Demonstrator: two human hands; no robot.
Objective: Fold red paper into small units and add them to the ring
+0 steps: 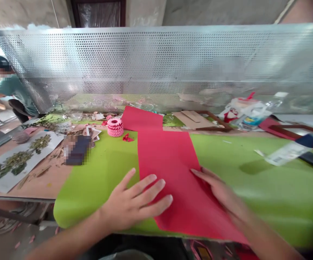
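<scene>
Left hand [142, 200]: open, fingers spread over the sheet [170, 155].
Right hand [221, 191]: pinching its edge.
Sheet: between our hands, reaching beyond them.
Sheet-step: steadying, we judge.
Sheet-move: calls for light, even grip.

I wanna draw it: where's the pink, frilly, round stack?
Left of centre in the head view, the pink, frilly stack stands beside a small red piece, left of the farther flat red sheet.

- 12 o'clock: perforated metal screen [156, 59], upright.
- 10 o'clock: leafy plant sprigs [17, 159] on white sheet [9, 183].
- 1 o'clock: white-capped clear bottle [274, 105] near plastic bag [230, 111].
</scene>
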